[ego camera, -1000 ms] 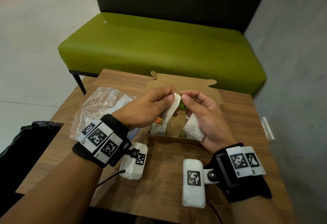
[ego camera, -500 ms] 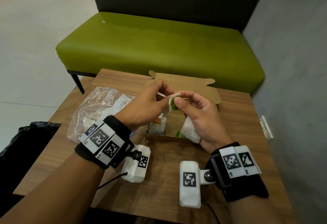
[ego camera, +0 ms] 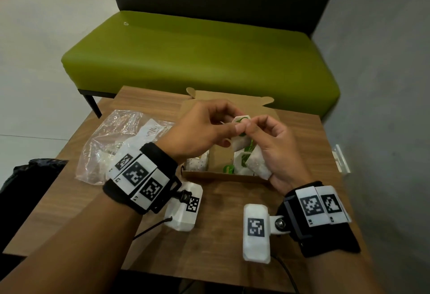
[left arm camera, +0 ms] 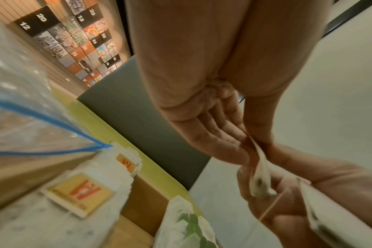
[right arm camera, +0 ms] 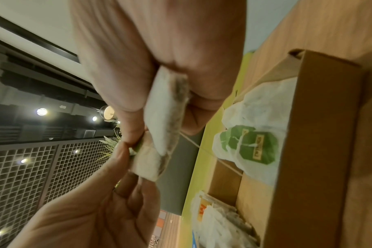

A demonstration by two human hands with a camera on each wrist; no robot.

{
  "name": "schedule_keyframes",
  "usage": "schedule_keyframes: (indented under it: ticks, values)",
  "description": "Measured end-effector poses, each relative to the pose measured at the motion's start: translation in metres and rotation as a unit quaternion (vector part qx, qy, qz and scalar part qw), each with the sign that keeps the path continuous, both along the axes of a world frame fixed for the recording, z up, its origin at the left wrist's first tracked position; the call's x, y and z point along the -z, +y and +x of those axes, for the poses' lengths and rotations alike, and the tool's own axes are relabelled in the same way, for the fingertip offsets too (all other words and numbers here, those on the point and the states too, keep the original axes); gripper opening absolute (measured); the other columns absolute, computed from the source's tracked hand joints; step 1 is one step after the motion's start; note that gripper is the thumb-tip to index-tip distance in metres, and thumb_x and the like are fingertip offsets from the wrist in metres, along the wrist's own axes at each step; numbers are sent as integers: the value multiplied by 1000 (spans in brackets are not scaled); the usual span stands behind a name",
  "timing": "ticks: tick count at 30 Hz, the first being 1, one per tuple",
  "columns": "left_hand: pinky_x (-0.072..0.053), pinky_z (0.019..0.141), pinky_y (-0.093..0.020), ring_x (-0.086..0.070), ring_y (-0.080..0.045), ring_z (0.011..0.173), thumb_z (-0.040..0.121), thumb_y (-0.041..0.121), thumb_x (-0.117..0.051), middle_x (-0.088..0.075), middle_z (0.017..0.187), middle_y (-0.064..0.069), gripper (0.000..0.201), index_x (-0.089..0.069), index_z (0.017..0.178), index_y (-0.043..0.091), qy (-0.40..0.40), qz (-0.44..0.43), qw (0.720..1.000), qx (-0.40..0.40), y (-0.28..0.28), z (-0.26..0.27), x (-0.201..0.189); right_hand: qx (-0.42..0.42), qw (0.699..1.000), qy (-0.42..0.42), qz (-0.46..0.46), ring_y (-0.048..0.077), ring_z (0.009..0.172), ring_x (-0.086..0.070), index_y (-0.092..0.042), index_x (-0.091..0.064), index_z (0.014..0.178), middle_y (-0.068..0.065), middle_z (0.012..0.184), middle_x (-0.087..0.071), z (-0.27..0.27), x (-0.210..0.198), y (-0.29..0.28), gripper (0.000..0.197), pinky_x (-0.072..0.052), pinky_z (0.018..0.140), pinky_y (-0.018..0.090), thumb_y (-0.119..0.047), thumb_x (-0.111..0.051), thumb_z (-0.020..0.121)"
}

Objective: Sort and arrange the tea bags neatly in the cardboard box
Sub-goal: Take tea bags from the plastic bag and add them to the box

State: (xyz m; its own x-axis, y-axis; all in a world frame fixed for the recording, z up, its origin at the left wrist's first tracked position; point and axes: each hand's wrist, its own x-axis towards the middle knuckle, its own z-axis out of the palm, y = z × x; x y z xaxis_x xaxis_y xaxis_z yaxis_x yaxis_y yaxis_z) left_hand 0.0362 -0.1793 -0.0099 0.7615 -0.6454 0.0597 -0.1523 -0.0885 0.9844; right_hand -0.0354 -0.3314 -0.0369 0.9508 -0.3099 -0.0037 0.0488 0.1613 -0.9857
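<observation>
Wall panels [left arm camera: 74, 40] behind the bench: white numbers on dark tiles, 12, 20, 13, 14, 15 legible. Wrist-band markers [ego camera: 137, 175]: black-and-white square codes, no readable words. Plastic bag [ego camera: 116, 140] on the worktop: partial dark print, illegible. Green tea-bag tags [right arm camera: 255, 146] and orange tags [left arm camera: 81, 193]: print too blurred.

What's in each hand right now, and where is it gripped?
Left hand pinches a tea bag by its upper edge; right hand pinches the green tag and palms a second tea bag.

Both forearms reach forward, the left hand [ego camera: 200, 128] and right hand [ego camera: 277, 145] raised and meeting thumb-tip to fingertip, fingers [ego camera: 257, 123] curled in a pinch, wrists banded.
</observation>
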Motion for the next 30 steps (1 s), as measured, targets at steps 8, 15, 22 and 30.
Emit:
schedule_keyframes:
  ticks: [8,15,22,30]
  values:
    - [-58,64,-29,-70,-20,80,92,7,-66,-71,93,-14,8,-68,97,12,-43,4,996,-75,-22,4,-1,100,988,-52,103,10,72,-53,-19,-63,77,-3,75,-58,0,-30,-23,18,-47,79,34,-28,-69,91]
    - [-62,70,-45,-71,-26,84,90,7,-68,-69,92,-6,12,-70,90,19,-89,124,988,-38,-33,2,15,127,978,-95,138,3,59,-52,-15,-59,84,-6,68,-56,-2,-42,-35,12,-48,57,22,-17,-65,94]
    - [-48,68,-19,-60,-7,79,90,18,-70,-66,94,5,10,-68,97,25,-125,287,949,45,-45,-9,40,146,983,-55,96,8,71,-59,-12,-64,86,-1,79,-63,2,-20,-35,8,-53,66,28,-10,-69,93]
    - [-53,78,-40,-62,-25,94,91,28,-61,-67,102,-1,12,-62,102,24,-242,390,888,-11,-46,-8,46,148,986,-27,72,14,79,-62,-12,-68,89,2,86,-67,4,-8,-37,5,-53,79,38,-9,-72,90]
